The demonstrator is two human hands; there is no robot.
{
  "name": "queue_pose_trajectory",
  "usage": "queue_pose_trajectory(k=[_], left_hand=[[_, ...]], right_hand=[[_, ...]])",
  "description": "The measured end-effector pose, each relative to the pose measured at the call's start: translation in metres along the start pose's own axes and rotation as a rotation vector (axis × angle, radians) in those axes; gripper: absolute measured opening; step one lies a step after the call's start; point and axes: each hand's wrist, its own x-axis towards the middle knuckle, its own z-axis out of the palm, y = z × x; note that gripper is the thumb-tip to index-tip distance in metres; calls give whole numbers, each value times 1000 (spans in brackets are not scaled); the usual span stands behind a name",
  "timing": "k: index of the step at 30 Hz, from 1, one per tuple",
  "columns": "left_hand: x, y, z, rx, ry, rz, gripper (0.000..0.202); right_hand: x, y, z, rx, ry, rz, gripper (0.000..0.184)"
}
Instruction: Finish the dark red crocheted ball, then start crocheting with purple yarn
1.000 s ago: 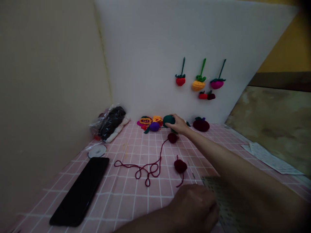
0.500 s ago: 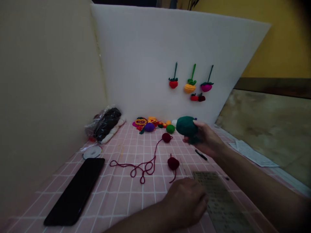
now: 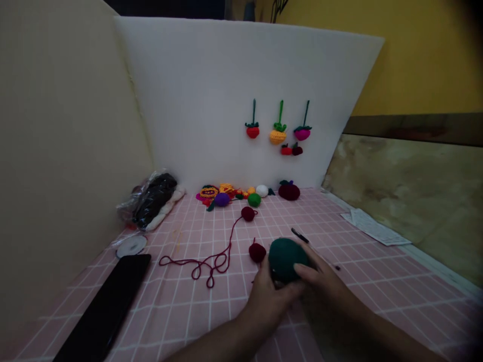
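Note:
A dark green ball of yarn is low over the pink checked cloth, held between both my hands. My right hand wraps its fingers round the ball's right side. My left hand is pressed against the ball's lower left. Just left of the ball lies a small dark red crocheted piece. A dark red yarn ball sits further back, with its strand looping across the cloth. A black crochet hook lies just behind the green ball.
A black phone and a round disc lie at the left. A plastic bag of dark yarn and several small crocheted pieces sit by the white board. Crocheted fruits hang on the board. Paper sheets lie at the right.
My right hand picked up the green yarn ball at the back and brought it down toward me. My left hand left the patterned sheet and met the ball.

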Motion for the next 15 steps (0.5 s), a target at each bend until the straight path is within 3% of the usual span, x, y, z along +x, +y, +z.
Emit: queue_pose_trajectory(k=[3,7,11,15], left_hand=[[1,-3,0,-110,-33,-36,72],[3,-9,-2,-162,-62,-117,50],[7,-11,-5,-26,-57,-197,44],[10,-10,-8,64,-19,-149,49]], right_hand=[[-3,9,1,20,-16,-32,48],[-5,14,5,210,8,7,43],[-2,6,8,411,43,118,29],[3,-9,5,584,93,152,32]])
